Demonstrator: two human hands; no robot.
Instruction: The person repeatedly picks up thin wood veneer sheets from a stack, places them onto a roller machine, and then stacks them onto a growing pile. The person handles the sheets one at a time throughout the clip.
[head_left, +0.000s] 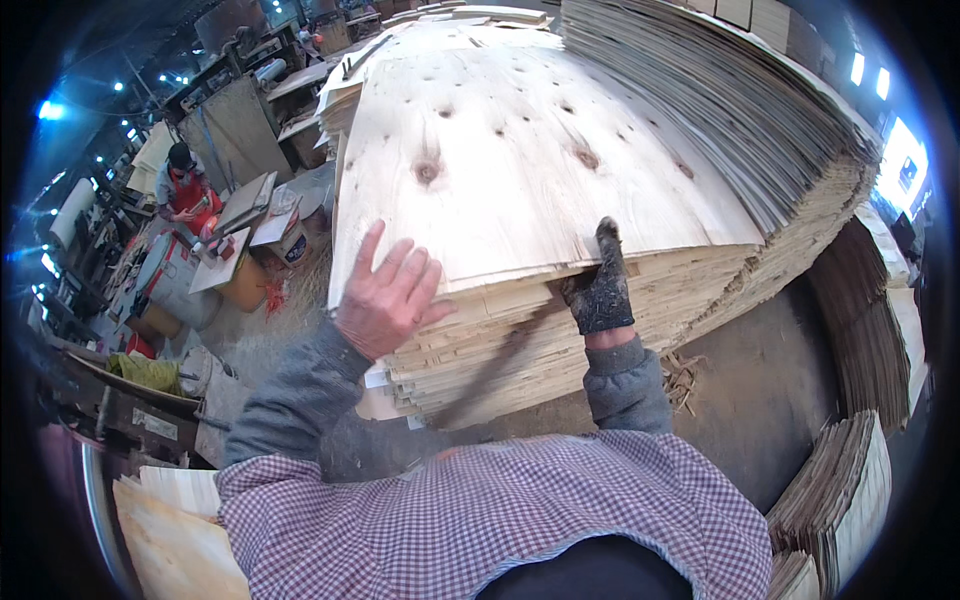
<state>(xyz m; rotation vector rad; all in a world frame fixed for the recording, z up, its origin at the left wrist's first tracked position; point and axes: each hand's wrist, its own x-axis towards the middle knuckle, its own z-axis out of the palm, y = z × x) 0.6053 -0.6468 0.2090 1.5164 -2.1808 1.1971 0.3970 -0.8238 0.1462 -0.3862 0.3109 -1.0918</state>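
Note:
A broad sheet of pale knotty wood veneer (495, 180) tops a thick stack of veneer sheets (495, 337) before me. My left hand (394, 296), bare, is spread over the sheet's near left corner; whether it touches the wood cannot be told. At the near edge, right of the middle, is my right hand (600, 289) in a dark, dirty glove. Its thumb points away over the sheet, while the fingers curl at the edge. A long dark strip (502, 360), blurred and perhaps a blade, slants down leftward from those fingers across the stack's front.
Darker-edged veneer sheets (720, 112) rise in a tall pile at the right. More veneer bundles (832, 480) stand at lower right. Wood scraps (682, 382) lie on the floor. Leftward are a person in a red apron (191, 199), a drum (176, 277) and buckets (292, 244).

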